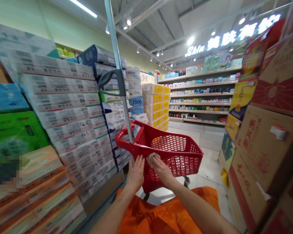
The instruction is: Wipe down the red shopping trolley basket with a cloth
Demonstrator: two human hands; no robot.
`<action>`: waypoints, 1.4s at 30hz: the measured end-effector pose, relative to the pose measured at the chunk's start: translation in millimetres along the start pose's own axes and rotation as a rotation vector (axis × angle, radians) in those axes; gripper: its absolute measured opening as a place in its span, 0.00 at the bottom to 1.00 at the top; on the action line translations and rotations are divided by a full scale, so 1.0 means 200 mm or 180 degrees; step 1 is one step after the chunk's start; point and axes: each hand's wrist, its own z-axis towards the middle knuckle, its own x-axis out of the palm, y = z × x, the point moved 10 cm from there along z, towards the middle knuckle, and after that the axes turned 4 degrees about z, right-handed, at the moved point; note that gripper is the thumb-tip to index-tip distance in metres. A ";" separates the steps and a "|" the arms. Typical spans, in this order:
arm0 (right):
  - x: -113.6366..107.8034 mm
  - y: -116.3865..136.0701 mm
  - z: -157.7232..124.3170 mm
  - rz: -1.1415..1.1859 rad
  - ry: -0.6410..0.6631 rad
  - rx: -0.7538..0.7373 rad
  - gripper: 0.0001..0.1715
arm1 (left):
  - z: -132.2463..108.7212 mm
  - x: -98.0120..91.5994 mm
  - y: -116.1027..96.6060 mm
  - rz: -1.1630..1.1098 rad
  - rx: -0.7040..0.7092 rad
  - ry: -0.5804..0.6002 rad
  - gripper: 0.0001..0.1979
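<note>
A red plastic shopping cart (166, 139) with perforated basket walls stands right in front of me. My right hand (162, 170) presses a pale, crumpled cloth (151, 158) against the cart's near side. Just left of it, my left hand (136, 174) lies with its fingers stretched along the red side wall, holding nothing. From the cart's handle end rises a tall metal pole (117, 61), with a grey loop-shaped grip (112, 84) fixed partway up.
High stacks of packaged tissue (73, 107) line the left side. Cardboard cartons (266, 146) are piled at the right. Shelves of small boxed goods (202, 94) stand behind the cart, beyond a pale tiled floor (207, 162). Orange clothing (161, 217) covers my lap.
</note>
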 end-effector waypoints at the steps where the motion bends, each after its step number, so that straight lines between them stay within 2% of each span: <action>1: 0.04 0.01 -0.06 -0.0016 0.0110 -0.0035 0.24 | 0.01 0.00 -0.03 -0.0003 0.0053 0.0011 0.32; 2: 0.06 0.01 -0.10 -0.0005 0.0177 -0.0074 0.23 | 0.01 0.00 -0.05 -0.0014 0.0100 0.0028 0.32; 4: 0.02 0.00 -0.13 0.0077 0.0134 -0.0074 0.23 | 0.03 0.00 -0.10 -0.0057 0.0170 0.0066 0.32; 7: -0.17 -0.09 -0.04 0.0170 -0.0215 0.0128 0.26 | 0.06 -0.01 -0.17 -0.0122 0.0245 0.0108 0.31; 9: -0.24 -0.17 -0.02 0.0112 -0.0345 0.0223 0.26 | 0.08 -0.01 -0.21 -0.0133 0.0291 0.0106 0.31; 12: -0.20 -0.22 -0.13 -0.0078 -0.0122 0.0273 0.27 | 0.10 -0.02 -0.29 -0.0137 0.0409 0.0034 0.31; 14: -0.14 -0.22 -0.25 -0.0168 0.0077 0.0292 0.26 | 0.11 -0.03 -0.34 -0.0180 0.0512 -0.0019 0.30; 16: -0.14 -0.22 -0.31 -0.0181 0.0100 0.0293 0.25 | 0.12 -0.02 -0.38 -0.0236 0.0601 -0.0019 0.30; 21: -0.31 -0.32 -0.26 -0.0213 -0.0257 0.0502 0.26 | 0.14 -0.03 -0.46 -0.0232 0.0701 0.0019 0.31; 24: -0.28 -0.38 -0.34 -0.0328 -0.0166 0.0590 0.25 | 0.16 -0.05 -0.51 -0.0248 0.0799 0.0026 0.30; 27: -0.23 -0.39 -0.46 -0.0298 -0.0087 0.0557 0.24 | 0.16 -0.05 -0.56 -0.0215 0.0915 0.0101 0.30; 29: -0.27 -0.39 -0.46 -0.0214 -0.0195 0.0563 0.25 | 0.17 -0.06 -0.60 -0.0170 0.0972 0.0126 0.30; 33: -0.40 -0.47 -0.38 -0.0124 -0.0436 0.0766 0.26 | 0.20 -0.08 -0.68 -0.0206 0.1065 0.0089 0.31; 35: -0.37 -0.52 -0.41 -0.0135 -0.0352 0.0859 0.26 | 0.21 -0.08 -0.72 -0.0207 0.1121 0.0057 0.32; 39: -0.24 -0.53 -0.59 -0.0147 -0.0050 0.0834 0.25 | 0.23 -0.07 -0.76 -0.0163 0.1203 -0.0005 0.31; 42: -0.31 -0.56 -0.62 -0.0119 -0.0113 0.0836 0.25 | 0.23 -0.05 -0.78 -0.0159 0.1211 0.0063 0.31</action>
